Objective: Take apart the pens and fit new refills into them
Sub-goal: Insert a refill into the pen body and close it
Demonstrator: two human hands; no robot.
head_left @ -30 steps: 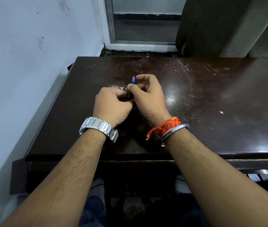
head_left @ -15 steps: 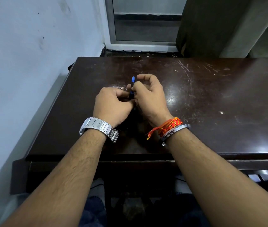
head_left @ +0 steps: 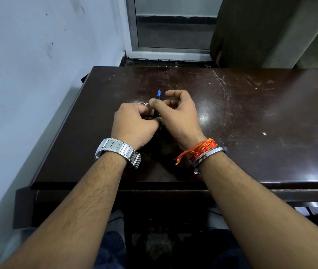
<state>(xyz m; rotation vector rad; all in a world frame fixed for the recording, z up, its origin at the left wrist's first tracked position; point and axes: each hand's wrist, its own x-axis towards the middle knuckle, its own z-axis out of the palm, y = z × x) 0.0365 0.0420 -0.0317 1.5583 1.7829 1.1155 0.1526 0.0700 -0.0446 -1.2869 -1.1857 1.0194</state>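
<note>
A thin pen (head_left: 158, 96) with a blue tip and a dark barrel points away from me, held between both hands over the dark wooden table (head_left: 251, 121). My right hand (head_left: 179, 115) pinches the barrel just below the blue tip with thumb and forefinger. My left hand (head_left: 134, 125) is closed around the pen's lower part, which is hidden inside the fist. Something small and pale (head_left: 139, 102) shows just beyond my left knuckles; I cannot tell what it is.
The table's left edge runs close to a pale wall (head_left: 28, 74). Beyond the far edge stand a framed glass panel (head_left: 173, 26) and a dark board (head_left: 251, 30). The table's right half is scratched and bare.
More of the pen shows above my fingers than a second ago: the blue tip has risen out of the right hand's pinch. Both hands stay in the same place.
</note>
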